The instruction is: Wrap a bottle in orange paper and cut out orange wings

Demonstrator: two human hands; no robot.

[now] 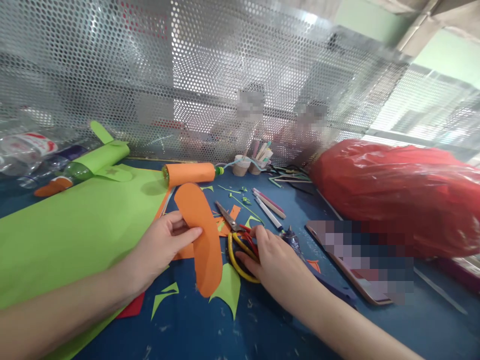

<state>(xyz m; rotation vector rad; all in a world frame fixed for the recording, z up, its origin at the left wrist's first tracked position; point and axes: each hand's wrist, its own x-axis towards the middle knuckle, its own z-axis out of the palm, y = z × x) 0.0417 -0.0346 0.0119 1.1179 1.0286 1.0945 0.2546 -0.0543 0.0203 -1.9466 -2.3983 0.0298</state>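
Observation:
My left hand (165,245) pinches a long orange paper oval (204,240) between thumb and fingers, holding it tilted above the table. Close to its right, my right hand (268,252) is closed on the handles of a pair of scissors (233,225) with yellow and red loops. Their blades point away to the upper left, over orange paper scraps, and look nearly closed. A pointed green paper scrap (228,292) lies under the oval's lower end. Beyond the oval rests a bottle wrapped in orange paper (191,173).
Large green sheets (86,220) cover the left side. A green-wrapped bottle (97,160) lies behind them, near clear bottles (26,150). Markers (268,212), a glue gun (294,242), a phone (337,265) and a red plastic bag (397,190) are rightward. A perforated metal panel (150,75) stands behind.

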